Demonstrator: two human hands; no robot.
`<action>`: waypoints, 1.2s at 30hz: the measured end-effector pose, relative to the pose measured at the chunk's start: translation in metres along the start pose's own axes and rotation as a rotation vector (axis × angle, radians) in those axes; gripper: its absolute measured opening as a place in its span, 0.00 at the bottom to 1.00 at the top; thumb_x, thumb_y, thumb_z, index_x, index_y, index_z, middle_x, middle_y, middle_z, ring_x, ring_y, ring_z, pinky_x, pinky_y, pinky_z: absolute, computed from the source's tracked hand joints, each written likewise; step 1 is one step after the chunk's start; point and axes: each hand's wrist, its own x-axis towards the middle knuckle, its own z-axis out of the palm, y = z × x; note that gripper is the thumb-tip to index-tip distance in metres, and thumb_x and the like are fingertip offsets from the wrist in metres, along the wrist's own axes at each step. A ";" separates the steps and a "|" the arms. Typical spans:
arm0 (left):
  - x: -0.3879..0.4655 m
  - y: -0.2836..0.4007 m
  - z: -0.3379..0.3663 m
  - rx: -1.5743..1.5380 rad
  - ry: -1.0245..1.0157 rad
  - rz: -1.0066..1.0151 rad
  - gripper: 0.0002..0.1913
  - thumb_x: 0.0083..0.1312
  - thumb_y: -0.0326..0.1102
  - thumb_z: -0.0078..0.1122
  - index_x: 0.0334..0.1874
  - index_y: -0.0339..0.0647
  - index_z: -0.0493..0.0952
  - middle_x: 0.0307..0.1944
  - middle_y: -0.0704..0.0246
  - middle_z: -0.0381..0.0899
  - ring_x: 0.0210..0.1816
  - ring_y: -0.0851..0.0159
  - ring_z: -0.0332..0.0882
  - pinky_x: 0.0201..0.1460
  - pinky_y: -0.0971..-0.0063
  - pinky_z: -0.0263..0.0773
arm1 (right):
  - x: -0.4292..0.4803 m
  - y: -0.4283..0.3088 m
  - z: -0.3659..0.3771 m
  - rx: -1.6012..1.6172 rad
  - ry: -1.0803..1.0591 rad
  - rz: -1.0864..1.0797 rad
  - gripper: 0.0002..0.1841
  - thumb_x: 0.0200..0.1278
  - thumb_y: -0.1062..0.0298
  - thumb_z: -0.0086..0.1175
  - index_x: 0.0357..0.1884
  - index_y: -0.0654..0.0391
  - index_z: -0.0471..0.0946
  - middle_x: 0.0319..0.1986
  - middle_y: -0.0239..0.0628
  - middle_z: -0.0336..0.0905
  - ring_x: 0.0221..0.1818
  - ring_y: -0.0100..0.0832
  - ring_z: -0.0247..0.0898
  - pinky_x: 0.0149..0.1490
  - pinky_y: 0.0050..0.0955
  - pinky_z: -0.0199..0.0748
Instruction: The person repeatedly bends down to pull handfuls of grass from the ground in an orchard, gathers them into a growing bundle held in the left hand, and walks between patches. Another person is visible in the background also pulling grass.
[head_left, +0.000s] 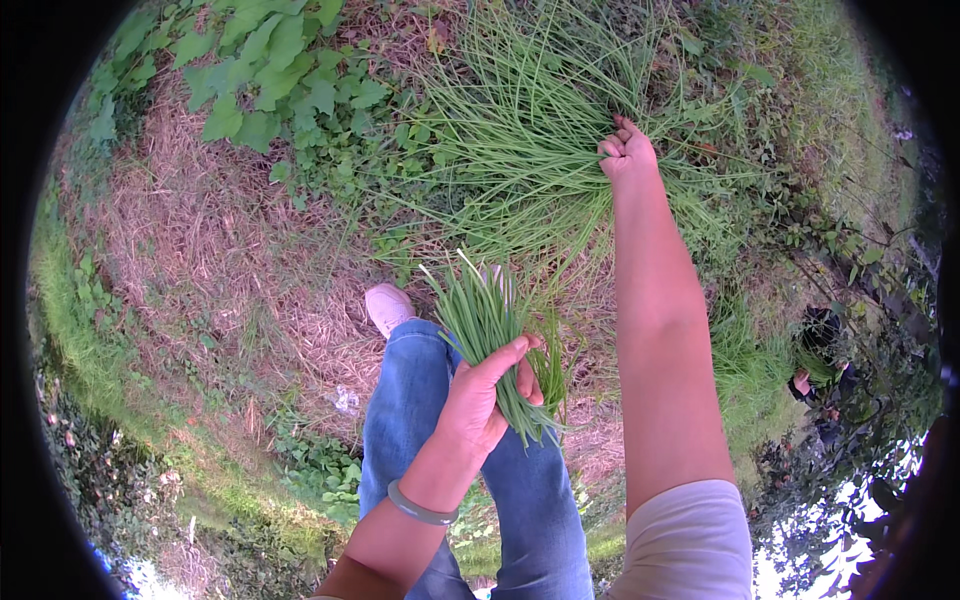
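My left hand, with a bangle on its wrist, is closed round a bundle of long thin green leaves, like chives; pale cut ends stick out at the top. My right hand reaches out to a large clump of the same grass-like leaves growing from the ground. Its fingers are curled at the clump's right side, among the leaf bases, and some leaves run into them. The fingertips are partly hidden, so how firmly they grip is hard to see.
Broad-leaved plants grow at the upper left. Dry straw covers the ground at the left. My shoe and jeans are below the clump. Another person is partly visible at the right among shrubs. A crumpled shiny scrap lies on the straw.
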 end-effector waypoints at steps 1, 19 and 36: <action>0.000 0.000 -0.001 0.001 -0.014 -0.001 0.09 0.66 0.32 0.57 0.44 0.34 0.75 0.20 0.69 0.74 0.19 0.69 0.72 0.22 0.73 0.72 | -0.001 0.000 -0.004 0.010 -0.028 -0.013 0.10 0.73 0.62 0.45 0.39 0.58 0.72 0.14 0.24 0.49 0.12 0.20 0.39 0.16 0.21 0.38; 0.002 -0.001 0.000 0.023 -0.020 -0.002 0.10 0.66 0.33 0.57 0.44 0.33 0.75 0.17 0.68 0.72 0.19 0.68 0.73 0.23 0.72 0.73 | -0.011 -0.013 0.016 0.050 -0.076 0.201 0.11 0.71 0.63 0.49 0.38 0.62 0.70 0.14 0.24 0.57 0.11 0.19 0.41 0.17 0.18 0.43; -0.003 0.002 -0.003 0.016 -0.010 -0.037 0.11 0.66 0.36 0.58 0.44 0.36 0.75 0.16 0.69 0.71 0.19 0.67 0.73 0.24 0.73 0.71 | 0.008 -0.001 0.015 0.111 0.087 0.094 0.08 0.71 0.70 0.37 0.35 0.59 0.67 0.21 0.30 0.61 0.14 0.21 0.46 0.18 0.20 0.41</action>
